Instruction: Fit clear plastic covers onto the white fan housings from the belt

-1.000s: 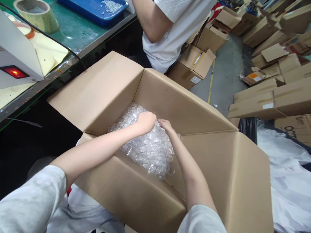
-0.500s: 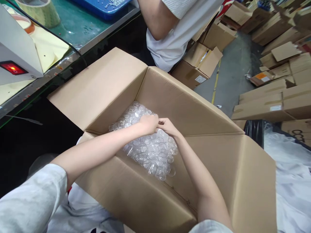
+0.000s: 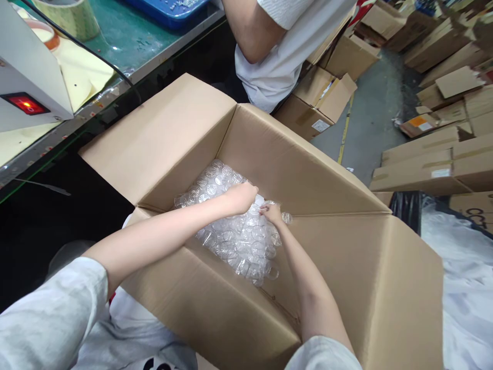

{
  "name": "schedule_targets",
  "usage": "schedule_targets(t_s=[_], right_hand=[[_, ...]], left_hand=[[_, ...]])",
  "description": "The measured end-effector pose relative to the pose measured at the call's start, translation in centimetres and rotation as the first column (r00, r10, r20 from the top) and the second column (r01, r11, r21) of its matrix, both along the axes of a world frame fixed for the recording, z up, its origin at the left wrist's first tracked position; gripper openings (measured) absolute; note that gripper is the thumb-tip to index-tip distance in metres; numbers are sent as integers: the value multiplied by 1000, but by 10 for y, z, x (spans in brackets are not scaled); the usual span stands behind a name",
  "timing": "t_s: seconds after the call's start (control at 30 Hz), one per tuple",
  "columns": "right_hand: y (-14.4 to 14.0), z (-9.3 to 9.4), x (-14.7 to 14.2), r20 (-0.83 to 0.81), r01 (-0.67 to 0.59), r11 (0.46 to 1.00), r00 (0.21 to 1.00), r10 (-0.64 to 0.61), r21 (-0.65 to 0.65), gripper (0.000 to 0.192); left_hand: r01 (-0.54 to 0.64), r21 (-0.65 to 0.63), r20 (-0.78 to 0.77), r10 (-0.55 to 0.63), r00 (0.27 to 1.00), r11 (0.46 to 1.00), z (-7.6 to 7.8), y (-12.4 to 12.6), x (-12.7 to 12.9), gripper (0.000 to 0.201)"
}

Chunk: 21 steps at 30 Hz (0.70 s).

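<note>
Clear plastic rounds [image 3: 252, 239] heap inside the cardboard box [image 3: 331, 257]. Left hand [image 3: 243, 198] curled, right hand [image 3: 272, 212] pinched, can't tell if they're gripping any; I'd work low.

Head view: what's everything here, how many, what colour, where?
Open box: one, brown, centre
Clear pieces: many, transparent, inside open box
Other boxes: many, brown, right side
Plastic sheeting: some, whitish, right edge
Co-worker: one, white shirt, top centre
Table: one, green, upper left
Tray: one, blue, on table
Small bits: many, pale, in tray
Tape roll: one, yellowish, on table
Ring: one, orange, on table
Machine: one, white, far left
Paper: some, yellow, beside machine
Left hand: one, bare, over clear pieces
Right hand: one, bare, at clear pieces
</note>
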State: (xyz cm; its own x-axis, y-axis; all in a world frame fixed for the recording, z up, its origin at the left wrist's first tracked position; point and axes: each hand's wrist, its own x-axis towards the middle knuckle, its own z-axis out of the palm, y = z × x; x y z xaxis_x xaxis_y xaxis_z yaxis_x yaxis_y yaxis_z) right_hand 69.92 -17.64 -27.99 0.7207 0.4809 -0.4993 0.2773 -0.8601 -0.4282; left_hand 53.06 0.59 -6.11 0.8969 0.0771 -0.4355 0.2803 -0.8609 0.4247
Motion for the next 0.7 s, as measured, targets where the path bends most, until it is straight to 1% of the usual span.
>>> schedule_targets(t_s=[0.1, 0.2, 0.3, 0.43, 0.5, 0.57, 0.63, 0.7], right_hand=[[9, -5, 2, 4, -52, 999, 999, 52, 1, 24], [23, -10, 7, 26, -81, 996, 996, 80, 23, 23], [31, -15, 6, 35, -63, 998, 997, 62, 24, 27], [23, -18, -5, 20, 0, 1000, 1000, 1, -13, 28], [15, -16, -8, 23, 30, 999, 999, -30, -18, 28], [9, -10, -9, 23, 47, 999, 999, -47, 3, 27], [8, 0, -7, 10, 37, 998, 999, -38, 57, 25], [13, 13, -4, -27, -3, 990, 1000, 7, 144, 24]], left_hand=[[-8, 15, -28, 8, 1000, 1000, -2, -2, 0, 40], [7, 29, -75, -5, 997, 1000, -4, -3, -1, 37], [33, 39, -118, -28, 993, 999, -4, -4, -2, 33], [48, 53, -145, -40, 989, 997, -3, -3, -4, 32], [49, 60, -148, -40, 988, 997, -2, -3, -3, 32], [50, 62, -151, -40, 988, 997, -2, -3, -3, 32], [51, 59, -149, -42, 988, 997, -3, -3, -3, 31], [47, 54, -139, -39, 989, 997, -4, -4, -4, 31]])
